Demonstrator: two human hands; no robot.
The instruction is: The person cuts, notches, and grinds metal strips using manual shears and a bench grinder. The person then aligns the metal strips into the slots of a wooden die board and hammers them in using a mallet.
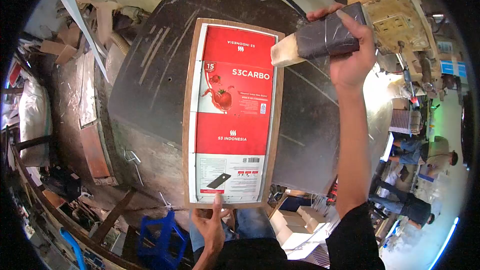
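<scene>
A wooden board (187, 120) with a red and white printed packaging sheet (230, 135) on its face fills the middle of the head view. My left hand (211, 230) grips the board's near edge, thumb on top, its other fingers partly hidden underneath. A small flat black piece (219, 181) shows on the sheet's white panel, just beyond that thumb. My right hand (357, 60) is wrapped around a block (325, 35) covered in black tape. The block's bare pale end (285, 52) points left and overlaps the board's upper right edge.
Under the board is a dark, scratched tabletop (150, 90). A blue plastic stool (162, 235) stands at lower left and cardboard boxes (295, 225) at lower right. Two people (410, 200) are farther off at right. A white sack (35, 120) is at left.
</scene>
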